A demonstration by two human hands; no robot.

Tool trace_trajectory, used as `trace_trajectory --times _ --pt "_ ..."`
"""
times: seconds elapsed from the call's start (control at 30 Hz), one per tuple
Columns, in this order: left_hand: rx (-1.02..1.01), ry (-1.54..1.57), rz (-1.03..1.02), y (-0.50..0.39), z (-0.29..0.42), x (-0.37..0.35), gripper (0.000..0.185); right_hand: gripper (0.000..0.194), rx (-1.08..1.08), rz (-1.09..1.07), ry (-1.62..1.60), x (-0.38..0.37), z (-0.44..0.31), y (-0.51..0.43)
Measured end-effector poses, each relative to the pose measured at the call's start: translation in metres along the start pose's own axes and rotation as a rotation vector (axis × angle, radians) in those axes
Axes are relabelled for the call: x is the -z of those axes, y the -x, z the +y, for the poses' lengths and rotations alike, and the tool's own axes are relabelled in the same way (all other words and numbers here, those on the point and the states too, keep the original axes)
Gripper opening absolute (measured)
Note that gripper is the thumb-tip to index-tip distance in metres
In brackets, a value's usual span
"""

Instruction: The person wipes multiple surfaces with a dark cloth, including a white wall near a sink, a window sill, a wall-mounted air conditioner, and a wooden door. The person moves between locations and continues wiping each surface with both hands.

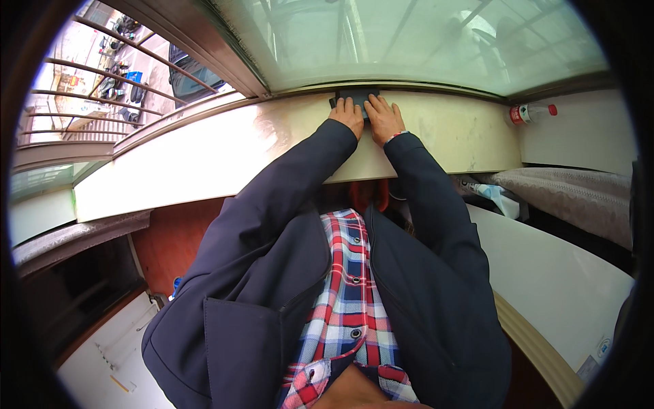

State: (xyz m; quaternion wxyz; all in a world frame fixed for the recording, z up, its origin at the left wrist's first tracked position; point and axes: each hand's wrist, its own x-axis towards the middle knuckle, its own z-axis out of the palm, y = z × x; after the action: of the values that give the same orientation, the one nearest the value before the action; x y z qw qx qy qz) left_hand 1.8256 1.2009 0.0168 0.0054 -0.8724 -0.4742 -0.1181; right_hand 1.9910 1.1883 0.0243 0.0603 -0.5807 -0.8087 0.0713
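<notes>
A dark flat object [360,95], perhaps a box or case, lies on the pale window sill [439,133] against the base of the window frame. My left hand [348,114] rests on its left part with the fingers pointing towards the window. On its right part lies my right hand [383,116], fingers slightly spread, a beaded band at the wrist. The hands are side by side and cover much of the object, so its exact kind cannot be told. Whether the fingers grip its edges is hidden.
A plastic bottle [531,113] with a red cap and red label lies at the sill's right end. Beyond the sill stands a large glass pane [409,46]. Metal bars [122,79] cross the opening at the left. A gathered curtain [567,197] and a white surface [546,266] are at the right.
</notes>
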Motion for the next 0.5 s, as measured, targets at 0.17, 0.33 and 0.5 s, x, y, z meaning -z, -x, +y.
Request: trace_trajectory --times 0.17,0.33,0.5 --pt "-0.029 -0.006 -0.044 0.008 0.013 0.003 0.032 0.053 0.035 0.09 -0.032 -0.005 0.001 0.024" --pt "-0.117 -0.025 -0.177 0.047 0.061 0.019 0.025 0.06 -0.024 0.039 -0.092 0.002 -0.013 0.109" --pt "-0.258 -0.137 -0.086 0.081 0.107 0.039 0.021 0.058 -0.114 -0.023 -0.114 0.013 -0.025 0.176"
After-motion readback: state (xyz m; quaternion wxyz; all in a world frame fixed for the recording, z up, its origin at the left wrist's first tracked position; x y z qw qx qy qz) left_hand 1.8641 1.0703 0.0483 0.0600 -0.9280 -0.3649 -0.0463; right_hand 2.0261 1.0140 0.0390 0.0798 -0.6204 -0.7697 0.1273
